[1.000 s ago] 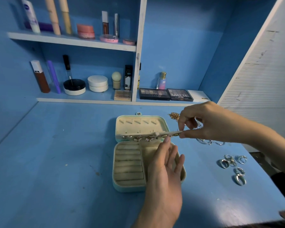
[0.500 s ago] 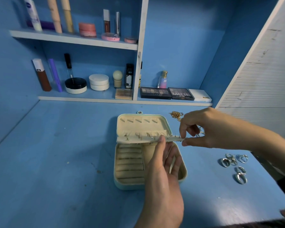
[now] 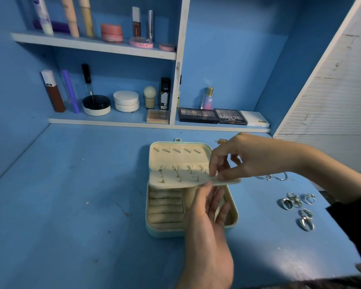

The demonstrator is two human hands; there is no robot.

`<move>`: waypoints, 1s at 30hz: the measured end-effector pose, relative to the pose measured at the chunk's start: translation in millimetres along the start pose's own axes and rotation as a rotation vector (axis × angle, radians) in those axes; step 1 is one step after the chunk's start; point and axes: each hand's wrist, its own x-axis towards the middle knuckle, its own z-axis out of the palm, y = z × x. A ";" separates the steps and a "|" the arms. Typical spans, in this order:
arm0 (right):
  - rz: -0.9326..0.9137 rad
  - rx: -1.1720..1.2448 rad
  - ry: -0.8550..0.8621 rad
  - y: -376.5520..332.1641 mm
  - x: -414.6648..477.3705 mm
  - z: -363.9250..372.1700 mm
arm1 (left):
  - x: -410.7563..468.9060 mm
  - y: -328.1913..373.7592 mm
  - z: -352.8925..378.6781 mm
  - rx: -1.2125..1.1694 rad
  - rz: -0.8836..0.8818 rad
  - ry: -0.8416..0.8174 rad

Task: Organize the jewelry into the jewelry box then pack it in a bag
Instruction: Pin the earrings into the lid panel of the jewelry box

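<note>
the right hand (image 3: 256, 157) is pinching the earring flap (image 3: 175, 179) of the open box (image 3: 152, 230) on the counter (image 3: 71, 205), likely tilting it for access, while the left hand (image 3: 206, 226), fingers straight, is propping its near edge.

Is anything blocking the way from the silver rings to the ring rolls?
Partly. The earring flap, pinched by the right hand, overhangs the ring rolls' far end, and the left hand lies between them and the silver rings.

Right hand (image 3: 252, 157) pinching, left hand (image 3: 206, 226) fingers (image 3: 213, 197) straight.
</note>
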 end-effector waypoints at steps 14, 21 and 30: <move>0.026 0.077 -0.051 -3.0 7.4 3.4 | 2.3 -4.0 -4.5 0.043 0.089 -0.011; 0.003 -0.027 -0.017 -4.9 4.6 12.9 | 3.6 -7.9 -5.4 0.045 0.109 0.038; 0.022 -0.075 0.006 -6.8 -0.3 22.1 | 2.0 -7.6 -6.0 -0.017 0.113 0.010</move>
